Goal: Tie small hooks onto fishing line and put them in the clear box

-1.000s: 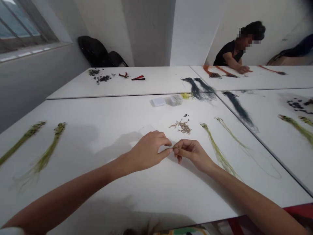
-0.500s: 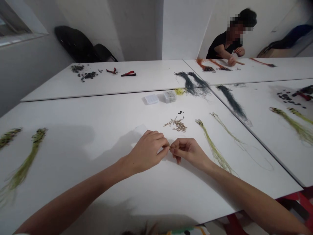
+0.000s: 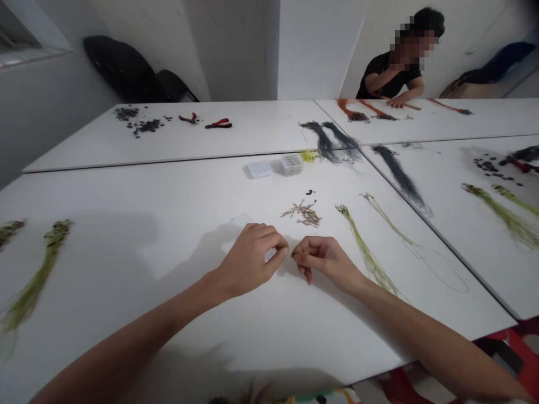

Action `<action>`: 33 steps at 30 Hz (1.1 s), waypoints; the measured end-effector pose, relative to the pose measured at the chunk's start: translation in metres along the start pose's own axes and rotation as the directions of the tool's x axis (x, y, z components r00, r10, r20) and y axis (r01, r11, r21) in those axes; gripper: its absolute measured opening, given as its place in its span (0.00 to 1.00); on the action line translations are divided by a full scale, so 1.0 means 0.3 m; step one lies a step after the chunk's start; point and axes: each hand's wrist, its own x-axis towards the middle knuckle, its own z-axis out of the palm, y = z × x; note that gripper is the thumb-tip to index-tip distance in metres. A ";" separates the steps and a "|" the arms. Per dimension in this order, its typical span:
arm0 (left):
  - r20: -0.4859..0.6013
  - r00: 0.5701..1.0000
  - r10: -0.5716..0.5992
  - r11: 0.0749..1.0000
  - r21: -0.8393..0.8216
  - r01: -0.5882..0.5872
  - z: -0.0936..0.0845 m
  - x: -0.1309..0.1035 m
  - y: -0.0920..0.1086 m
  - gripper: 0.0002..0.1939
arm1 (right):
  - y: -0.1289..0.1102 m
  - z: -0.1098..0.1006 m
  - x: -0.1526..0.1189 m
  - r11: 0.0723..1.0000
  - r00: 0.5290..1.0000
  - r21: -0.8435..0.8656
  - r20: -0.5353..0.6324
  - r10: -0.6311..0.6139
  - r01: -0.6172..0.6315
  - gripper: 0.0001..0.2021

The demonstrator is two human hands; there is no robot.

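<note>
My left hand (image 3: 252, 261) is closed in a pinch above the white table, thumb and forefinger meeting at the tips. Whatever lies between them is too small to make out. Close beside it, my right hand (image 3: 324, 258) also pinches, with a tiny dark piece just showing at its fingertips; its kind is unclear. A narrow gap separates the two hands. Just beyond them lies a loose pile of small brownish-gold wire-like pieces (image 3: 309, 214), with a few tiny black bits (image 3: 310, 192) behind it. Right of my right hand rests a bundle of yellow-green strands (image 3: 357, 238).
Clear plastic boxes (image 3: 292, 165) stand near the table seam, beside small yellow pieces (image 3: 309, 156). Dark blue-grey strand bundles (image 3: 396, 171) lie farther right. Red-handled pliers (image 3: 219, 123) and dark pieces (image 3: 147, 126) are on the far table. Across it sits a person (image 3: 391, 78) near orange strands.
My fingertips have drawn slightly apart, the left hand shifting a little left. Across the table, the person has raised one hand toward the head and lowered the other to the table.
</note>
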 end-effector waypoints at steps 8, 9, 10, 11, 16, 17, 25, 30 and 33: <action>0.122 0.965 -0.234 0.909 -0.326 0.262 -0.018 0.006 -0.010 0.09 | -0.004 -0.003 0.002 0.999 0.999 0.016 0.020 -0.038 0.038 0.05; 0.138 0.960 -0.243 0.899 -0.340 0.276 -0.019 0.007 -0.011 0.09 | -0.003 -0.003 0.003 0.999 0.999 0.020 0.029 -0.036 0.035 0.05; 0.152 0.956 -0.250 0.891 -0.351 0.289 -0.020 0.007 -0.012 0.09 | -0.003 -0.004 0.003 0.999 0.999 0.024 0.037 -0.033 0.033 0.04; 0.162 0.953 -0.256 0.884 -0.359 0.298 -0.020 0.006 -0.013 0.09 | -0.003 -0.005 0.003 0.999 0.999 0.026 0.042 -0.031 0.030 0.04; 0.167 0.951 -0.261 0.876 -0.372 0.305 -0.020 0.005 -0.018 0.09 | -0.003 -0.010 0.003 0.999 0.998 0.040 0.058 -0.011 0.008 0.03; 0.163 0.952 -0.259 0.878 -0.371 0.302 -0.020 0.004 -0.018 0.09 | -0.002 -0.010 0.003 0.999 0.998 0.044 0.061 -0.007 0.004 0.03; 0.149 0.949 -0.277 0.875 -0.369 0.313 -0.014 0.003 -0.022 0.09 | -0.004 -0.014 0.004 0.999 0.998 0.037 0.063 0.000 -0.002 0.03; 0.159 0.943 -0.292 0.866 -0.376 0.331 -0.012 0.002 -0.026 0.09 | -0.006 -0.015 0.001 0.999 0.997 0.035 0.073 0.008 -0.011 0.04; 0.184 0.943 -0.277 0.867 -0.376 0.328 -0.013 0.002 -0.033 0.10 | -0.004 -0.015 -0.001 1.000 0.998 0.025 0.067 0.001 -0.002 0.02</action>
